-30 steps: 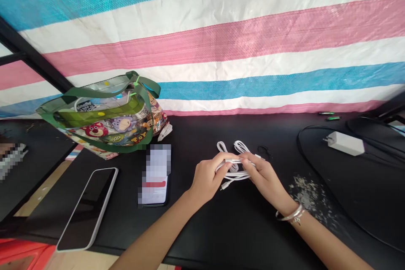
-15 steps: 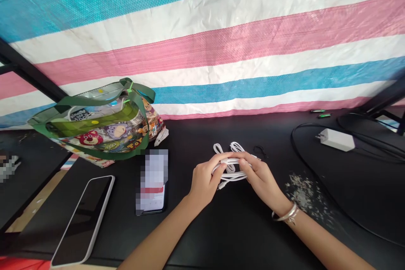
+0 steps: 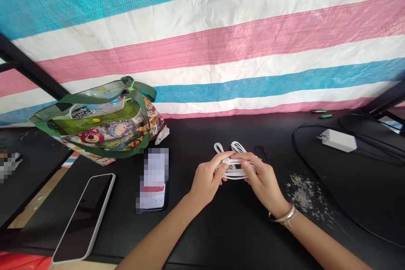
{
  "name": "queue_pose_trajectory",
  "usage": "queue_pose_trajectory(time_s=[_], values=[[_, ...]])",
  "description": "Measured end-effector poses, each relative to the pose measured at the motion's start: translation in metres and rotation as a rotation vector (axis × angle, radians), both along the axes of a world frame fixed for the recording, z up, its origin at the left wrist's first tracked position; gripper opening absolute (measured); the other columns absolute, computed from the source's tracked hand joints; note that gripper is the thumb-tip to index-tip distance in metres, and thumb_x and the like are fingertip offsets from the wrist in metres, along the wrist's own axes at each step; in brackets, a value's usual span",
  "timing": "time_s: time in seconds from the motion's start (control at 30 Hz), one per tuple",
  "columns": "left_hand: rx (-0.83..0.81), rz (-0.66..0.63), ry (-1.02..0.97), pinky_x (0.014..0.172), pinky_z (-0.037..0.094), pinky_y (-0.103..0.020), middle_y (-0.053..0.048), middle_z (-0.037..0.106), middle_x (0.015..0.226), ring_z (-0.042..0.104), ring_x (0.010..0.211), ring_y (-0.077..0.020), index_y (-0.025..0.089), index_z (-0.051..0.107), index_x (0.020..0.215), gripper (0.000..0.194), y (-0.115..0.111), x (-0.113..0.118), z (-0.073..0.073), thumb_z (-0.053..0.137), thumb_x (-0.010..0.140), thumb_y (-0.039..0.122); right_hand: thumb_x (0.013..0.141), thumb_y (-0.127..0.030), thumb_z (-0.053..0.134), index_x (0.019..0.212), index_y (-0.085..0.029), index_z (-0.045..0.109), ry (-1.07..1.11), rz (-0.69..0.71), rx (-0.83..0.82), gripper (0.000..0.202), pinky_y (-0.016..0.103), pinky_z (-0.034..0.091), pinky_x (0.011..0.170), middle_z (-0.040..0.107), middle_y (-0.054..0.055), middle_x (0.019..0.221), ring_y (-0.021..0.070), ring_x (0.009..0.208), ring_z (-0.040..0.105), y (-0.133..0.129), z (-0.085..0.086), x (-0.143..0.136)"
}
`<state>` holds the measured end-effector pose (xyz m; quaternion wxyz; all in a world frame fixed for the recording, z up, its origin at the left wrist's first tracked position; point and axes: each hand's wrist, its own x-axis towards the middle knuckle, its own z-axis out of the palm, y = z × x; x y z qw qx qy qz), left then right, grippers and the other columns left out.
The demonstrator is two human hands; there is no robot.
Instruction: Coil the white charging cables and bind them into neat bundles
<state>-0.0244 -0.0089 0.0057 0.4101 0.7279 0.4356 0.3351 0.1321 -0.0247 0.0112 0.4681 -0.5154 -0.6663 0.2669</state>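
Between my two hands is a coiled white charging cable [image 3: 237, 174], its loops running from one hand to the other just above the black table. My left hand [image 3: 207, 179] pinches the left end of the coil between thumb and fingers. At the right end, my right hand [image 3: 261, 177] grips the loops with its thumb on top; a silver bracelet is on that wrist. Just behind my hands, another white cable bundle [image 3: 238, 147] shows its looped ends, the rest hidden by my fingers. A small black tie [image 3: 261, 151] lies to the right of it.
To the left are a phone with a lit screen [image 3: 155, 181], a dark phone in a white case [image 3: 85, 219] and a clear cartoon bag [image 3: 107, 130] with green straps. On the right lie a white power adapter [image 3: 339, 140], a black cord [image 3: 311, 166] and scattered crumbs [image 3: 305, 196].
The cable's connector end, which stuck out below the coil by my left fingers, no longer shows. The coil's loops are drawn closer together, and my hands have shifted slightly.
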Motion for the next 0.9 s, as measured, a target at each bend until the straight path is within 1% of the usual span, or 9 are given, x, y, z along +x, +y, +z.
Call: queue_pose_trajectory(time_s=[0.03, 0.1, 0.2, 0.3, 0.43, 0.6, 0.8, 0.9], values=[[-0.006, -0.001, -0.019, 0.06, 0.051, -0.021, 0.003, 0.07, 0.076, 0.062, 0.054, -0.0102, 0.024, 0.059, 0.122, 0.037, 0.0001, 0.0002, -0.0005, 0.037, 0.093, 0.03, 0.092, -0.056, 0.035, 0.086, -0.023, 0.068, -0.003, 0.004, 0.009, 0.047, 0.027, 0.047, 0.049, 0.056, -0.001, 0.054, 0.0124, 0.039, 0.045, 0.0, -0.0003, -0.0001], [0.024, 0.011, -0.035, 0.064, 0.052, -0.021, 0.001, 0.072, 0.086, 0.064, 0.062, -0.0112, 0.024, 0.06, 0.121, 0.036, 0.0003, 0.0003, -0.0008, 0.038, 0.093, 0.031, 0.093, -0.054, 0.035, 0.088, -0.023, 0.068, -0.011, 0.012, 0.019, 0.046, 0.027, 0.049, 0.051, 0.064, 0.001, 0.064, 0.012, 0.039, 0.044, -0.0002, -0.0009, -0.0001], [0.1, 0.022, -0.045, 0.077, 0.053, -0.025, -0.003, 0.072, 0.105, 0.067, 0.083, -0.015, 0.024, 0.061, 0.119, 0.034, 0.0004, 0.0002, 0.0005, 0.039, 0.093, 0.029, 0.094, -0.051, 0.035, 0.093, -0.024, 0.068, -0.023, 0.029, 0.016, 0.043, 0.028, 0.051, 0.056, 0.07, 0.004, 0.077, 0.0141, 0.046, 0.053, -0.0005, -0.0015, 0.0003], [0.16, 0.028, -0.055, 0.087, 0.051, -0.029, -0.004, 0.07, 0.112, 0.066, 0.098, -0.0181, 0.022, 0.062, 0.116, 0.032, 0.0003, 0.0004, 0.002, 0.04, 0.093, 0.026, 0.095, -0.049, 0.034, 0.096, -0.023, 0.069, -0.034, 0.045, 0.018, 0.043, 0.029, 0.052, 0.059, 0.072, 0.006, 0.082, 0.0164, 0.056, 0.061, -0.0006, -0.0016, 0.0008], [0.207, 0.037, -0.049, 0.089, 0.05, -0.03, -0.006, 0.07, 0.111, 0.065, 0.099, -0.0186, 0.02, 0.063, 0.114, 0.031, 0.0005, 0.0005, 0.0023, 0.04, 0.093, 0.024, 0.095, -0.05, 0.033, 0.094, -0.022, 0.069, -0.056, 0.041, 0.059, 0.046, 0.029, 0.053, 0.064, 0.073, 0.007, 0.083, 0.018, 0.063, 0.065, -0.0003, -0.0014, 0.001], [0.234, 0.043, -0.005, 0.083, 0.05, -0.031, -0.006, 0.071, 0.104, 0.063, 0.092, -0.0185, 0.021, 0.063, 0.114, 0.032, 0.0015, -0.0005, 0.002, 0.038, 0.094, 0.026, 0.095, -0.05, 0.032, 0.093, -0.022, 0.068, -0.064, 0.053, 0.073, 0.046, 0.03, 0.053, 0.069, 0.073, 0.009, 0.085, 0.0214, 0.077, 0.069, 0.0006, -0.0009, 0.0007], [0.253, 0.058, 0.053, 0.077, 0.048, -0.03, -0.005, 0.067, 0.092, 0.058, 0.084, -0.0184, 0.022, 0.064, 0.112, 0.031, 0.003, -0.0017, 0.0015, 0.038, 0.095, 0.029, 0.096, -0.047, 0.033, 0.097, -0.022, 0.066, -0.077, 0.06, 0.077, 0.041, 0.031, 0.053, 0.069, 0.073, 0.008, 0.088, 0.0212, 0.078, 0.068, 0.0012, -0.0027, 0.0002], [0.253, 0.057, 0.036, 0.078, 0.047, -0.03, -0.005, 0.065, 0.093, 0.058, 0.086, -0.0186, 0.022, 0.064, 0.111, 0.031, 0.0033, -0.002, 0.001, 0.038, 0.095, 0.029, 0.096, -0.046, 0.033, 0.097, -0.022, 0.065, -0.079, 0.053, 0.104, 0.041, 0.031, 0.053, 0.071, 0.072, 0.008, 0.09, 0.0209, 0.081, 0.068, 0.0014, -0.0051, 0.0001]])
